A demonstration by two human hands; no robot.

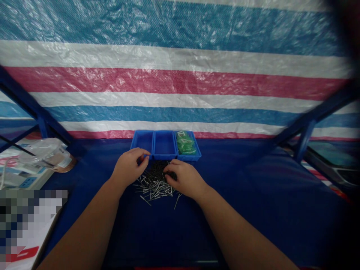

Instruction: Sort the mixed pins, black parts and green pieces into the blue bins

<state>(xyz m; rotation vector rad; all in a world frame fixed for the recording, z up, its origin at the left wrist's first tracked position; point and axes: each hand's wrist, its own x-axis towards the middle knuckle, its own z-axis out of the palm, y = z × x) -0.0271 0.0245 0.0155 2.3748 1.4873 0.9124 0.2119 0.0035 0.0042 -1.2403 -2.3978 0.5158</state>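
- Both bare forearms reached up from the bottom corners of the view and converged toward the middle, with the wrists low and both palms turned down.
- The right hand (184, 179) rested over the near side of the pile, its fingers curled down into the dark, densest part. The grip looked narrow, but I could not tell whether it held any pieces.
- The left hand (129, 165) was arched and partly closed, with its fingertips (145, 154) at the near wall of the tray's left compartment. The grip was narrow, and I could not tell whether anything lay inside it.
- The pile of loose metal nails (153, 186) lay on the dark blue table cover (247, 213), between the hands and just in front of the tray, with a few strays at its near edge.
- The blue three-compartment tray (164, 157) stood just beyond the hands. Green plastic packets (184, 143) filled its right compartment.
- Off to the left lay a clear plastic bag (45, 153) and a printed box (24, 173).
- Blue metal frame bars (309, 129) rose on both sides, in front of a striped blue, white and red tarpaulin (174, 84).
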